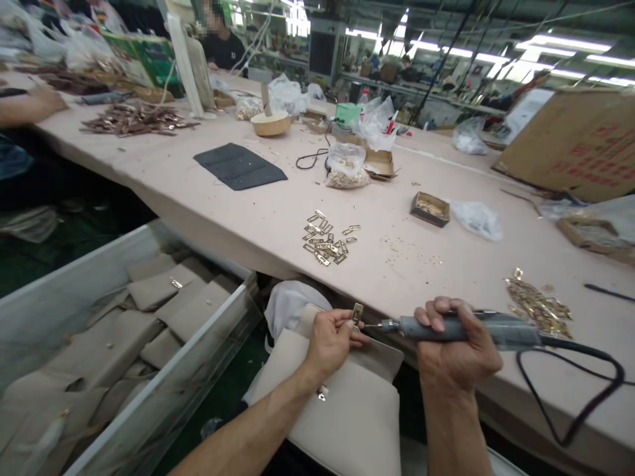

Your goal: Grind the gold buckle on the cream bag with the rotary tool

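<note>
My right hand (454, 344) is wrapped around a grey electric screwdriver (464, 328), its thin bit pointing left. The bit's tip is close to a small gold metal plate (357, 313) that the fingers of my left hand (333, 340) pinch at the edge of a beige bag flap (380, 357). Whether the bit touches the plate I cannot tell. Beneath my hands, the beige bag (347, 423) rests on my lap, with a small shiny metal fitting (322, 393) on its front. My left fingers partly hide the flap.
A pile of gold frames (325, 246) and scattered tiny screws (409, 254) lie on the table (268, 228). More gold pieces (538, 304) are at right, by the screwdriver's black cord (615, 377). At left stands a bin (198, 350) of beige bags. Another person's hand (42, 102) is far left.
</note>
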Available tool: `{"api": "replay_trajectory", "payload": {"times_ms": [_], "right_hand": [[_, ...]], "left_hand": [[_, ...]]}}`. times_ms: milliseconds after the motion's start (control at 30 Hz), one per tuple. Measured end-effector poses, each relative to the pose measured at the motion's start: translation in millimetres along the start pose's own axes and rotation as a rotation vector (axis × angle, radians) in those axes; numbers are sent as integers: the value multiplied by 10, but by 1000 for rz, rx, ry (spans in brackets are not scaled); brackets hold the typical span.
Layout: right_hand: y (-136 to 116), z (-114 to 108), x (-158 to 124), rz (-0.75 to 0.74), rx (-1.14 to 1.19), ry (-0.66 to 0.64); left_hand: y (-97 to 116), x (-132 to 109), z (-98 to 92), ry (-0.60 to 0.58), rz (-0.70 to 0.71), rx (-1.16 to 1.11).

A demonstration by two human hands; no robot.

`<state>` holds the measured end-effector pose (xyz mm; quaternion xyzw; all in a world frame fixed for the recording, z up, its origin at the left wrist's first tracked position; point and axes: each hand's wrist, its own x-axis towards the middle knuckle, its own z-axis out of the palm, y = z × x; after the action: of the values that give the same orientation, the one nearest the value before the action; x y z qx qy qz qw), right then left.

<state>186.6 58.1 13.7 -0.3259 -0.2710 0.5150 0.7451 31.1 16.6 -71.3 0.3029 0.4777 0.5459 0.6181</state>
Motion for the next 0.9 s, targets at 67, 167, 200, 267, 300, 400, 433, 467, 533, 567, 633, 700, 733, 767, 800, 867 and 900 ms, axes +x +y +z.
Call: {"api": "replay_trajectory", "payload": {"times_ms": [67, 167, 200, 267, 300, 400, 433, 467, 533, 567, 633, 700, 733, 767, 800, 867, 900], "right_hand": [[40, 92, -101, -66, -55, -26], [75, 190, -201, -114, -101, -59], [84, 213, -226, -119, -109, -64], [103, 246, -266, -128, -136, -70], [113, 257, -282, -133, -151, -75], [145, 273, -316, -147, -172, -97], [156, 275, -323, -148, -170, -105], [168, 275, -328, -145, -167, -113], [194, 271, -332, -142, -161, -126], [209, 266, -331, -148, -159, -135], [239, 252, -325, -169, -155, -159], [270, 234, -316, -189, -151, -188], [285, 226, -313, -195, -151, -203], [297, 220, -313, -204, -153, -214], [308, 218, -316, -215, -156, -224], [324, 226, -332, -242, -171, -249], [328, 235, -345, -255, -183, -265]], "left_hand": [[1, -6, -11, 5, -3, -4], [7, -23, -24, 19, 0, 7], [9, -28, -26, 25, 2, 11], [13, -36, -28, 39, 6, 13], [14, -39, -28, 44, 5, 9], [19, -44, -24, 55, -4, -6], [20, -45, -23, 58, -7, -10], [20, -45, -22, 62, -9, -12], [19, -41, -22, 68, -12, -15], [17, -38, -23, 69, -14, -17], [10, -31, -26, 66, -18, -16], [-1, -23, -28, 64, -19, -8], [-8, -19, -28, 68, -19, -3], [-16, -16, -28, 72, -21, 1], [-24, -14, -27, 78, -23, 3], [-38, -9, -24, 86, -27, 0], [-41, -8, -22, 88, -26, 0]]}}
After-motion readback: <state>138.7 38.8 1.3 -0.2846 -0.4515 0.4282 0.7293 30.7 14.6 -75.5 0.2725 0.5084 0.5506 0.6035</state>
